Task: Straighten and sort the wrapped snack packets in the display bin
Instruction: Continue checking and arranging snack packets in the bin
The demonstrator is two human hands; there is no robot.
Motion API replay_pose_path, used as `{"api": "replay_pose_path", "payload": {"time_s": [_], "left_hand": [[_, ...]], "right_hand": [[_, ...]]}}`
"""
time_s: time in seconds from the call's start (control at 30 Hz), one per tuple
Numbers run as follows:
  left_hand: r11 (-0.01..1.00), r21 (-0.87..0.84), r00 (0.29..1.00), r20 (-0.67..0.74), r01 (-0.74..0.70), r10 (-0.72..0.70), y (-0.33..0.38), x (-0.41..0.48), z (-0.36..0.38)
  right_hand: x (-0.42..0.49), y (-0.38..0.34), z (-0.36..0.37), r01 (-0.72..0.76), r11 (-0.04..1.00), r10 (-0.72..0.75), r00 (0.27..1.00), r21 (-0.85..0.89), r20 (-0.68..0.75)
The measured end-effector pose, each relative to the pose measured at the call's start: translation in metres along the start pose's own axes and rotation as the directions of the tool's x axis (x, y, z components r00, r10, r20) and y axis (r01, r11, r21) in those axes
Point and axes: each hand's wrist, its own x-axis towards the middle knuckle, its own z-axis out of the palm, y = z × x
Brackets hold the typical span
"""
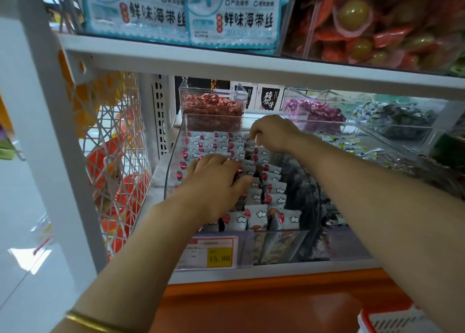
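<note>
Gold bangle (95, 324): on left wrist, lower left.
Display bin (173, 156): clear plastic; yellow price tag (219, 258) on its front.
Left hand (214, 181): grip apart; fingers flat, pressing on white cloud-print snack packets (256, 214) standing in rows inside bin.
Right hand (274, 131): grip clamped; fingertips pinch single packet (250, 142) near bin rear.

Reachable only from the near side, through the gap under the upper shelf (251, 63) and over the bin (284, 231) front. Walled left by clear plastic and the wire panel (113, 136), far by a tub (211, 106) of red sweets. Packed with upright packets (261, 214) left and middle; darker open room along the right. Crowded by left hand (214, 181) flat mid-bin, right hand (274, 134) pinching packets at the far row.
</note>
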Motion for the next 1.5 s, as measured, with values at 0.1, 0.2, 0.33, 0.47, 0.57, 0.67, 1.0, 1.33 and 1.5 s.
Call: {"api": "replay_pose_path", "payload": {"time_s": [0.1,0.2,0.33,0.47,0.57,0.67,1.0,1.33,1.5], "left_hand": [[1.0,-0.027,1.0,-0.002,0.004,-0.004,-0.001,-0.001,-0.002],[0.999,-0.042,1.0,-0.003,0.013,-0.013,-0.001,-0.001,-0.004],[0.999,-0.041,1.0,-0.011,0.023,-0.024,0.001,-0.002,-0.004],[0.999,-0.032,1.0,-0.011,0.023,-0.024,0.004,-0.001,-0.003],[0.998,-0.054,1.0,-0.014,0.02,-0.021,0.004,-0.002,-0.004],[0.995,-0.095,0.999,-0.023,0.022,-0.024,0.003,-0.004,-0.006],[0.957,-0.287,0.962,-0.248,0.038,-0.112,0.012,-0.016,-0.013],[0.761,-0.648,0.936,-0.271,-0.005,-0.224,0.028,-0.035,-0.013],[0.433,-0.901,0.951,-0.112,0.025,-0.288,0.033,-0.04,-0.012]], "right_hand": [[0.01,-0.003,0.004,0.015,0.998,-0.018,0.998,-0.055,-0.06],[0.017,-0.006,0.01,0.028,0.986,-0.027,1.0,-0.162,0.006],[0.019,-0.007,0.013,-0.007,0.994,0.016,0.997,-0.109,0.078],[0.012,-0.006,0.009,-0.032,0.993,0.043,0.994,-0.117,0.095],[0.008,-0.006,0.003,-0.058,0.994,0.06,0.998,-0.097,0.014],[0.002,-0.008,-0.002,-0.091,0.995,0.089,0.994,-0.027,-0.068],[-0.049,-0.008,-0.018,-0.071,0.834,0.357,0.825,0.547,-0.438],[-0.145,-0.026,-0.027,0.082,0.214,0.641,0.74,0.973,-0.203],[-0.172,-0.038,-0.024,0.184,-0.057,0.564,0.817,0.981,-0.12]]}}
